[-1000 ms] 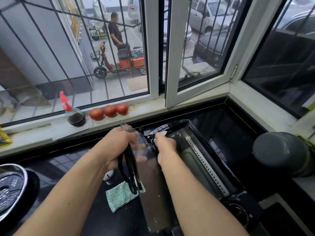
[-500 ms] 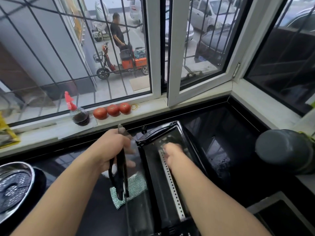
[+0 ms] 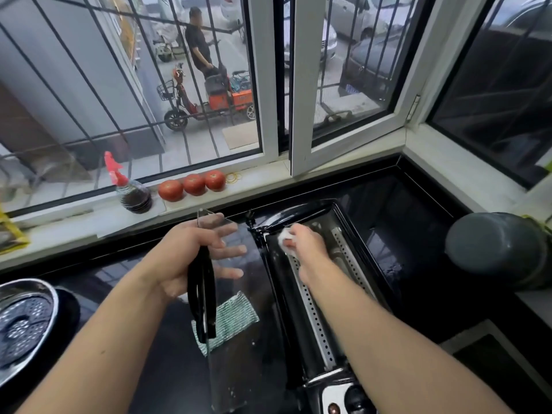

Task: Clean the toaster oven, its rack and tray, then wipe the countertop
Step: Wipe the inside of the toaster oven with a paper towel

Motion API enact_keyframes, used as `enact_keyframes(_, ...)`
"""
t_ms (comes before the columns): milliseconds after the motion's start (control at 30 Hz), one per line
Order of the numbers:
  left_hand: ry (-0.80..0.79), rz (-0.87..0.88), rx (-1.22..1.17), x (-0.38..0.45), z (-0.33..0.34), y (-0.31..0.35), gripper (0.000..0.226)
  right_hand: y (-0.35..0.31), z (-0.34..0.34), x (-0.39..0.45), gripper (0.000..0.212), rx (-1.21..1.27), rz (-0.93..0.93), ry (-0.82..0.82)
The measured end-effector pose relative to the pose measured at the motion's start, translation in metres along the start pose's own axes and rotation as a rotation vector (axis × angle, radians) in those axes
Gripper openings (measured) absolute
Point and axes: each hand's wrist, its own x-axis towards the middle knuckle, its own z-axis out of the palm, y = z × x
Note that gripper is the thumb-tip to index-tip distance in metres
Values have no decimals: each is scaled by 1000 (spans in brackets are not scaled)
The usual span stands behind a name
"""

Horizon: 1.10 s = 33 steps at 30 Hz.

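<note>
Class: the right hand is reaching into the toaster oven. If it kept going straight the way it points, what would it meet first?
Probably the oven's far inner wall, just beyond the right hand and its white wad; depth is unclear.

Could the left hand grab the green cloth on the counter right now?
Probably not at once: the left hand grips the oven door by its black handle, and the green cloth lies beneath that glass. It would have to let go first.

Home kitchen, ground floor: glossy black bench (image 3: 418, 210) beneath barred windows (image 3: 125, 94); tomatoes (image 3: 194, 184) and sauce bottle (image 3: 133, 194) on sill; toaster oven (image 3: 316, 282); perforated steel pan (image 3: 24, 324), possibly a steamer; street with scooter (image 3: 206, 100) outside.
</note>
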Motion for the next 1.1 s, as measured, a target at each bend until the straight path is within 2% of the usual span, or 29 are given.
enact_keyframes(67, 1, -4, -8, 0, -1, -1, 54, 13, 10, -3, 12, -147, -99, -56)
enact_keyframes(133, 1, -10, -18, 0, -1, -1, 54, 27, 9, -1, 13, -470, -219, -73)
enact_keyframes(167, -1, -12, -18, 0, 0, -1, 54, 33, 1, 5, 17, -647, -237, -27)
enact_keyframes(200, -4, -13, -14, -1, 0, -1, 52, 39, -7, 14, 22, -700, -203, 35)
enact_keyframes(233, -4, -12, -10, -2, 0, -1, 50, 44, -20, 24, 22, -696, -153, 75)
enact_keyframes(300, 2, -11, -7, -2, 1, -2, 48, 43, -39, 36, 15, -325, 41, 54)
enact_keyframes(367, 2, -14, -7, -3, 2, -3, 47, 46, -51, 50, 20, -10, 149, 44)
enact_keyframes(433, 7, -19, -4, -3, 2, -3, 46, 53, -53, 65, 22, 67, 213, 21)
enact_keyframes(500, 9, -24, 2, -3, 3, -3, 45, 63, -50, 84, 16, 9, 225, 25)
enact_keyframes(633, 9, -32, 3, -1, 5, -1, 46, 97, -50, 147, 29, -133, 332, 11)
enact_keyframes(700, 14, -34, 0, -1, 6, -1, 48, 88, -45, 137, 35, -192, 367, -27)
enact_keyframes(800, 22, -34, 11, -1, 9, 1, 46, 68, -35, 109, 31, -239, 353, -35)
enact_keyframes(900, 12, -33, 25, -1, 11, 1, 38, 58, -32, 110, 37, -362, 279, -71)
enact_keyframes(967, 10, -33, 33, -1, 11, 2, 43, 53, -26, 114, 43, -384, 192, -73)
enact_keyframes(1033, 7, -33, 34, 0, 11, 3, 44, 26, -12, 71, 39, -364, 90, -73)
enact_keyframes(1100, 6, -31, 35, 1, 12, 3, 39, 8, -1, 28, 25, -377, -64, -92)
